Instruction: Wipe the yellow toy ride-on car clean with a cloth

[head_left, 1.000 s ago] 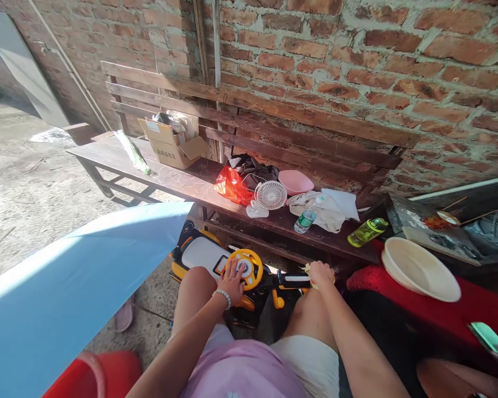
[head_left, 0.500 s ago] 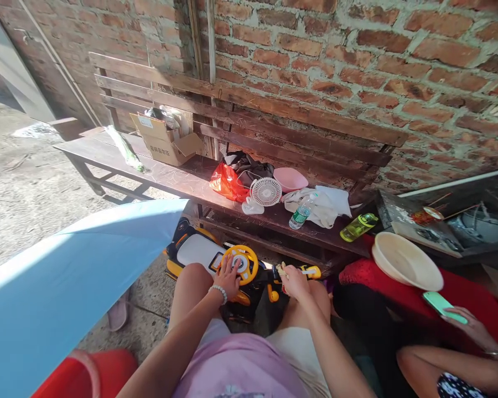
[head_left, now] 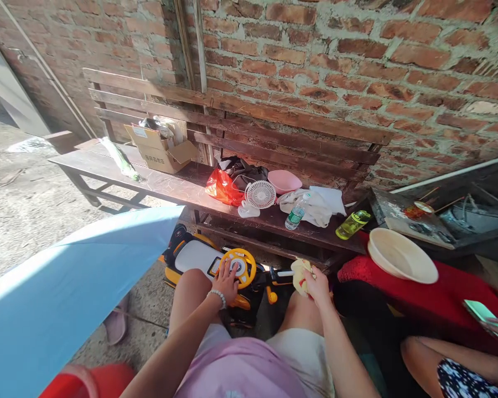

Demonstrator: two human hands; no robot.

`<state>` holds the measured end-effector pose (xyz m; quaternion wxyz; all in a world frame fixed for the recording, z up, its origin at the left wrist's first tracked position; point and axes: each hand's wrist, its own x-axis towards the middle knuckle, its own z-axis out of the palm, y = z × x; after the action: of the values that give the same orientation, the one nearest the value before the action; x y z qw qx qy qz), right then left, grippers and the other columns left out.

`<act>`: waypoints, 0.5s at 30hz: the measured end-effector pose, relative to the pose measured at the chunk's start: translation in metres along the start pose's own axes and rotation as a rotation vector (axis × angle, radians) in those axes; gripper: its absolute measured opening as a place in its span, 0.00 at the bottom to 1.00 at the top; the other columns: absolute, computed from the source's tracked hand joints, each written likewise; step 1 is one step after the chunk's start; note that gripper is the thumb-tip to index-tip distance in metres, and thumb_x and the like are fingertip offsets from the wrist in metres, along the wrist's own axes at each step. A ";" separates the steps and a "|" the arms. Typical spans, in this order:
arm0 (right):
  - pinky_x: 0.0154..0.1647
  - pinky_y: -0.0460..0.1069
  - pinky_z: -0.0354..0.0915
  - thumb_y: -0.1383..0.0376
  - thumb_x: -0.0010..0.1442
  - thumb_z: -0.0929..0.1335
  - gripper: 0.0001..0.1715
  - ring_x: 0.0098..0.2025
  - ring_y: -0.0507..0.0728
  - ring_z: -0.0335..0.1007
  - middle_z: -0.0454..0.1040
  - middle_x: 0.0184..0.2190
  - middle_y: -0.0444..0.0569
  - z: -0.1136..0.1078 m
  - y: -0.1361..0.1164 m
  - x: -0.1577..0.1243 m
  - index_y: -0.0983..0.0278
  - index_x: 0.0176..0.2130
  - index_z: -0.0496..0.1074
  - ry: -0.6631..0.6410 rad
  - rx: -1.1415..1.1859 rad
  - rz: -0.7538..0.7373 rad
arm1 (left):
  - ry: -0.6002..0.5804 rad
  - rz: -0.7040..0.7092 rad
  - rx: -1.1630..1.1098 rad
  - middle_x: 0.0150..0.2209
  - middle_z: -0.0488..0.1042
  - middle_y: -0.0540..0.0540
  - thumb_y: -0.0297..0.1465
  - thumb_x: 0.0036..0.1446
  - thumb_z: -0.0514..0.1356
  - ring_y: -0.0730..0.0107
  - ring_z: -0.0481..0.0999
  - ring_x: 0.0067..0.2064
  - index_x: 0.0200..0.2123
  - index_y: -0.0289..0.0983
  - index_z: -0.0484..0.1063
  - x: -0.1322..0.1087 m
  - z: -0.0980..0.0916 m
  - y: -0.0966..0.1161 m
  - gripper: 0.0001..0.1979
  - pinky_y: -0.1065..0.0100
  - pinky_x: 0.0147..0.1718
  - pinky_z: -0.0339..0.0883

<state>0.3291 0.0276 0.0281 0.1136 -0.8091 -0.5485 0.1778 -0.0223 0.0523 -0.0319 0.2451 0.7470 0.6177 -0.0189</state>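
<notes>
A yellow toy steering wheel (head_left: 248, 281) with a grey hub sits on a yellow, black and white ride-on toy car (head_left: 199, 257) in front of my knees. My left hand (head_left: 226, 283), with a beaded bracelet at the wrist, lies over the wheel's left side, its spread fingers reaching the hub. My right hand (head_left: 316, 283) is closed on a pale yellow cloth (head_left: 301, 275) with red marks, above my right knee. Beside the cloth, a bar with a white and yellow end sticks out from the toy, partly hidden by the cloth.
A wooden bench (head_left: 170, 185) along the brick wall holds a cardboard box (head_left: 153, 152), a fan (head_left: 260, 194), a water bottle (head_left: 295, 214) and a green bottle (head_left: 352, 225). At right are a cream basin (head_left: 402, 257) and another person's hand with a phone (head_left: 487, 318). A blue umbrella (head_left: 87, 276) stands left.
My right hand has moved right and slightly outward with the cloth, which now shows more fully. My left hand stays on the steering wheel. The other person's phone has shifted right.
</notes>
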 end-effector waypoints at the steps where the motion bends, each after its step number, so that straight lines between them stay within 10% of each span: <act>1: 0.58 0.49 0.70 0.56 0.75 0.61 0.26 0.61 0.63 0.78 0.80 0.62 0.59 -0.011 0.000 0.013 0.62 0.59 0.82 0.035 -0.029 0.000 | -0.004 -0.003 0.004 0.85 0.36 0.39 0.34 0.70 0.53 0.43 0.32 0.85 0.84 0.40 0.47 0.000 0.000 0.000 0.41 0.37 0.76 0.55; 4: 0.59 0.48 0.69 0.58 0.76 0.61 0.25 0.61 0.61 0.79 0.73 0.71 0.59 -0.027 -0.009 0.044 0.61 0.57 0.83 -0.032 -0.195 -0.001 | 0.004 0.000 0.011 0.85 0.37 0.40 0.34 0.70 0.53 0.43 0.33 0.85 0.83 0.39 0.47 0.000 0.000 0.000 0.41 0.38 0.76 0.56; 9: 0.55 0.53 0.72 0.58 0.72 0.68 0.21 0.58 0.66 0.83 0.85 0.56 0.64 -0.011 -0.035 0.068 0.64 0.52 0.87 -0.382 -0.403 -0.003 | 0.001 -0.011 0.016 0.85 0.35 0.40 0.34 0.69 0.54 0.45 0.33 0.85 0.83 0.38 0.47 0.001 0.003 -0.001 0.43 0.40 0.77 0.54; 15: 0.52 0.53 0.76 0.69 0.58 0.72 0.14 0.58 0.68 0.86 0.88 0.49 0.66 -0.003 -0.052 0.081 0.66 0.42 0.88 -0.407 -0.443 -0.023 | -0.014 -0.029 0.002 0.85 0.35 0.41 0.35 0.66 0.55 0.43 0.33 0.85 0.83 0.39 0.47 0.003 0.003 -0.001 0.45 0.39 0.78 0.51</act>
<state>0.3132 0.1223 0.0374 -0.1758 -0.7556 -0.5947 0.2110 -0.0214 0.0536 -0.0361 0.2481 0.7382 0.6266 -0.0282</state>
